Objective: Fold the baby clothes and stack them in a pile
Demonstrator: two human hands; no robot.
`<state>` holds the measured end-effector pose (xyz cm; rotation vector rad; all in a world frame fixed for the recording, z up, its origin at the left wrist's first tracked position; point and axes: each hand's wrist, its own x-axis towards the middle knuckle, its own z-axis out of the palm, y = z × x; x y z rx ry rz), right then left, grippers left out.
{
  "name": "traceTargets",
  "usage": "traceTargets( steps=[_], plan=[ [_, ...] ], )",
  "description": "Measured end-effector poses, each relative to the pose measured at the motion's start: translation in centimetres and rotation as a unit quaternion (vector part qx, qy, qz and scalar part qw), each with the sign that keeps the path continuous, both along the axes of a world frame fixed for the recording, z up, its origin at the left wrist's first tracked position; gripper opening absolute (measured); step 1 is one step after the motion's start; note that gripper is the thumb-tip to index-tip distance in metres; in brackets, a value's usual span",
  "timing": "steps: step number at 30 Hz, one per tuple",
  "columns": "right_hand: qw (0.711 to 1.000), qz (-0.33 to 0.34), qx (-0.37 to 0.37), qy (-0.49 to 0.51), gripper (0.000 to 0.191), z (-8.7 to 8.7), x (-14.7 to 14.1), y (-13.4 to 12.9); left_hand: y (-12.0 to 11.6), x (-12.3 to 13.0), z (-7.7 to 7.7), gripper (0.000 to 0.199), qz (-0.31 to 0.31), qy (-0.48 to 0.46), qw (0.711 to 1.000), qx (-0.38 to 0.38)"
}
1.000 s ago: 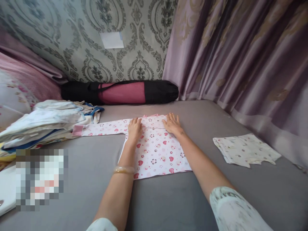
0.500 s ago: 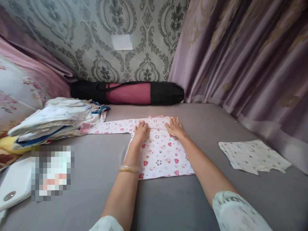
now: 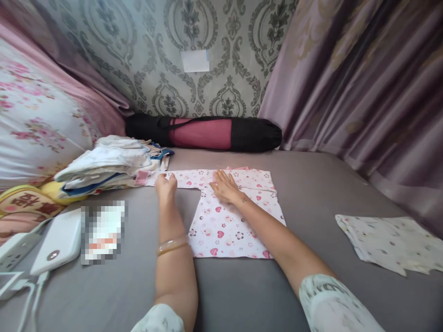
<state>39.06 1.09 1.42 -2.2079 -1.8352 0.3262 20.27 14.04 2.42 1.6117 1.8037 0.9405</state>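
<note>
A white long-sleeved child's shirt (image 3: 228, 226) with pink hearts and flowers lies spread on the grey sheet. One sleeve stretches left to a pink cuff (image 3: 141, 178); the other lies folded across the top of the body. My left hand (image 3: 166, 184), with a bangle on its wrist, is closed on the stretched sleeve near the cuff, its fingertips partly hidden. Flat on the shirt near the left shoulder rests my right hand (image 3: 225, 186), fingers extended, holding nothing.
To the left are a pile of folded clothes (image 3: 107, 161), a white power bank (image 3: 60, 240) with cables and a power strip (image 3: 19, 249). A patterned white garment (image 3: 391, 240) lies at right. A black and red long bag (image 3: 200, 133) sits against the wall.
My left hand has moved left from the shirt's shoulder area to the sleeve near the cuff and closed there. My right hand has slid left across the upper shirt. The view has turned left.
</note>
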Motion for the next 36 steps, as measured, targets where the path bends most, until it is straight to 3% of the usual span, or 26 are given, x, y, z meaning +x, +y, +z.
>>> traceTargets(
  steps=[4, 11, 14, 19, 26, 31, 36],
  plan=[
    [1.0, -0.006, -0.011, -0.004, 0.072, -0.9, -0.5, 0.8, 0.9, -1.7, -0.8, 0.039, 0.122, -0.008, 0.993, -0.006],
    [0.999, -0.014, -0.022, -0.023, 0.068, -0.5, -0.4, 1.2, 0.4, -1.1, -0.9, 0.044, 0.204, -0.023, 0.977, -0.048],
    [0.999, -0.021, -0.009, -0.039, 0.062, 0.4, -0.9, 1.5, 0.0, -1.0, -0.7, 0.049, 0.207, -0.026, 0.976, -0.06],
    [0.997, -0.037, -0.001, -0.068, 0.052, 1.6, -2.6, 2.1, 0.3, -1.9, -0.1, 0.056, 0.158, -0.005, 0.982, -0.107],
    [0.99, -0.092, -0.044, -0.093, 0.062, 2.3, -4.5, 3.5, 2.1, -2.7, -0.5, 0.046, 0.191, -0.025, 0.978, -0.085],
    [0.989, -0.093, -0.074, -0.092, 0.065, 2.7, -4.4, 4.1, 3.1, -3.3, -0.7, 0.049, 0.156, 0.026, 0.981, -0.116],
    [0.984, -0.099, -0.112, -0.097, 0.065, 3.2, -4.4, 4.5, 3.5, -2.9, -0.7, 0.034, 0.222, 0.007, 0.973, -0.06]
  ],
)
